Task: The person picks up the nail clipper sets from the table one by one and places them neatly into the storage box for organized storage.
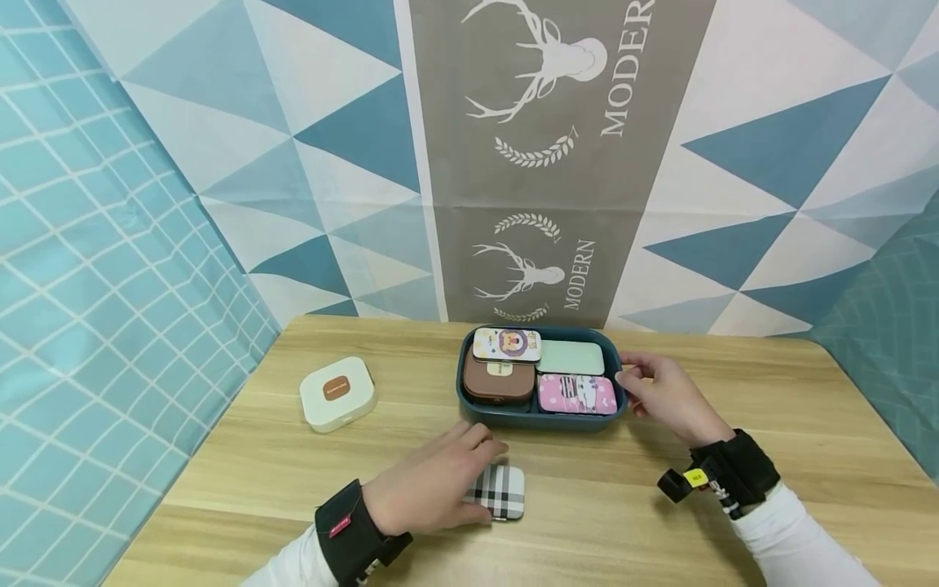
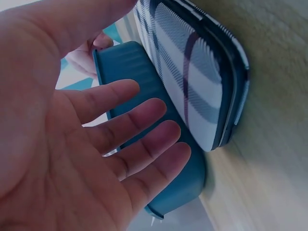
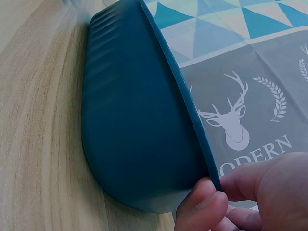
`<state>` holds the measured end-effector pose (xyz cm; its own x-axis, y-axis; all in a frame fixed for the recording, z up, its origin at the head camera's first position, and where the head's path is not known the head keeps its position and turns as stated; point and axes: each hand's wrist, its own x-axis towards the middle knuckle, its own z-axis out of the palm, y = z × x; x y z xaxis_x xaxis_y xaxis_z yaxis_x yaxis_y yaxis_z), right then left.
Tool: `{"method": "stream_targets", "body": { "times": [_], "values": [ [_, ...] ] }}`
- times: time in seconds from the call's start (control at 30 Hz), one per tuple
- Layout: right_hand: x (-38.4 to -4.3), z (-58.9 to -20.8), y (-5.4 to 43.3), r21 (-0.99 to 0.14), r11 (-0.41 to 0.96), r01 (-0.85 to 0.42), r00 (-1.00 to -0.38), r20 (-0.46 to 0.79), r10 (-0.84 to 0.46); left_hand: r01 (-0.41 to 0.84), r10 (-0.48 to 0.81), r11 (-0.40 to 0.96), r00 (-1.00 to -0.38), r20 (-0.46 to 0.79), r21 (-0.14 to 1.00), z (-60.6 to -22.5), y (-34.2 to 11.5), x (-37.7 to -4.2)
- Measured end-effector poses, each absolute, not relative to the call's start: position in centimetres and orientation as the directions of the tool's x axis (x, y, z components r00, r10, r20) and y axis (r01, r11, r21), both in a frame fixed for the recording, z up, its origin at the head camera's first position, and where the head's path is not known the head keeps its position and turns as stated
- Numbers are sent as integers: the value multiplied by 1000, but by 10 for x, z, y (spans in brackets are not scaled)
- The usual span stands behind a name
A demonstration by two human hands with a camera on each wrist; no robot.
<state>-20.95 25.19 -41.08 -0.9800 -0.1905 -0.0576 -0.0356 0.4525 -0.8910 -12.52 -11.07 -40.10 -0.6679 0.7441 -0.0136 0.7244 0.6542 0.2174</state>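
Observation:
A plaid case point(image 1: 508, 492) in white, grey and black lies on the table in front of the dark blue bin. My left hand point(image 1: 440, 481) is over its left part and hides some of it. In the left wrist view the fingers point(image 2: 149, 115) are extended and apart from the case point(image 2: 185, 72), with the thumb reaching toward its edge. At the bin's right end, my right hand point(image 1: 667, 391) pinches the rim of the blue bin point(image 3: 134, 106) between thumb and fingers. Inside the bin sit a brown case point(image 1: 499, 383), a lion-print tin point(image 1: 508, 345) partly on it, a mint-green tin point(image 1: 572, 357) and a pink cat-print tin point(image 1: 577, 395).
A cream case point(image 1: 337, 394) with a brown label lies on the left side of the wooden table point(image 1: 587, 505). Patterned cloth point(image 1: 513, 187) hangs behind the table's back edge, and blue checked cloth point(image 1: 95, 269) borders its left side.

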Motion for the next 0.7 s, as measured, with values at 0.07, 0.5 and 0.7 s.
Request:
{"method": "stream_targets", "body": {
  "times": [0.07, 0.5, 0.7],
  "values": [
    [-210, -410, 252, -892, 451, -36, -980, -56, -190, 722, 743, 658, -669, -24, 217, -401, -110, -125],
    [-211, -409, 253, -894, 445, -48, -978, -48, -202, 711, 735, 672, -675, -67, 209, -405, -109, -126],
    [-211, -410, 252, -895, 445, -38, -978, -57, -199, 709, 733, 675, -676, -74, 204, -407, -108, -124]
  ]
}}
